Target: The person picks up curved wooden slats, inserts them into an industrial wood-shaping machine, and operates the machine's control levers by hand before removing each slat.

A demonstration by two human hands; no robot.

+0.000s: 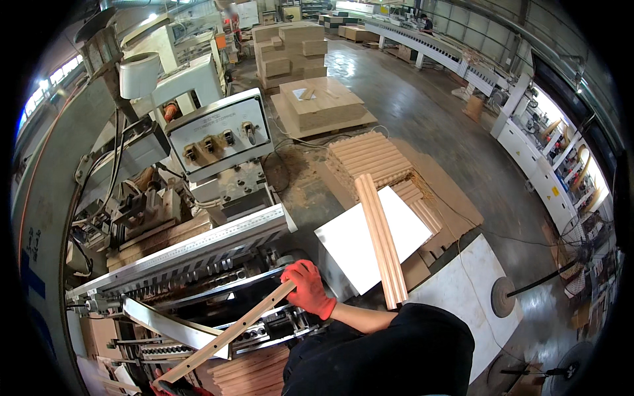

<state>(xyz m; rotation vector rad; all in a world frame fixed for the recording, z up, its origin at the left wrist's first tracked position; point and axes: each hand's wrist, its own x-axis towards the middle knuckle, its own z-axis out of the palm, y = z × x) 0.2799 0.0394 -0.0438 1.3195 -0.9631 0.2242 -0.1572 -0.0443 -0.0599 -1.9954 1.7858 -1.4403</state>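
Observation:
A long, narrow wooden strip [232, 333] with a row of drilled holes slants between my two hands, over the front of a machine. My right hand [309, 290], in a red work glove, is closed around its upper right end. At the lower left end, my left hand [173, 389] grips the strip; its red and dark glove is partly cut off by the lower edge. Under the strip lie the machine's metal rails [218, 290] and a shiny angled metal guide [173, 325]. Several ribbed wooden pieces [247, 375] lie below the strip, close to my body.
To the right, wooden strips [382, 241] lie across a white board [340, 237], beside a stack of strips [370, 157]. A control panel [220, 135] with knobs stands on the machine. Panel stacks [320, 105] stand farther back. A round-based stand [503, 297] and loose cables are at right.

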